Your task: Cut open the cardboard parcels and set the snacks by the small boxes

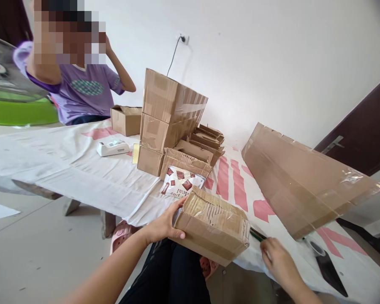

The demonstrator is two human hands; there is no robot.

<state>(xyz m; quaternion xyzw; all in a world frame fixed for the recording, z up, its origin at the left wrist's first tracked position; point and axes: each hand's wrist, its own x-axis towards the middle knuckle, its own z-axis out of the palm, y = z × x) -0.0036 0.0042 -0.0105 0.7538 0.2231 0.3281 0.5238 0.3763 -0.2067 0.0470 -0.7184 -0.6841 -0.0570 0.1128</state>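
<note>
Far left: fan (6,82) above a green base (20,112), then a co-worker in a purple shirt (85,90), arms raised, seated past the desk (72,166), which wears a white cloth with pink patches. White sheet (1,212) on the floor below. On the desk: one small box (126,122) at the back near the co-worker, a white device (113,147) in front of it, a yellow slip (135,153) by the three-high box stack (158,118). Stack blocks the wall side; plug and cord (179,44) show above it. Left grip (164,223) clasps the left end of a carton (213,232), thumb on the near side; carton sits tilted at the near desk edge, over the dark trousers (164,274), crumpled top up, and cannot tell if the desk bears it. Just behind: printed packet (182,181), leaning on open boxes (196,150) lined up beside the stack. Right grip (280,259), a bit blurred, closes on a thin green tool (256,234) beside the carton's right end. Farther right, a big cardboard panel (304,181) stands slanted, cutting off that side; tape roll (316,247) and flat black item (331,272) near its lower end, door (361,126) behind.
</note>
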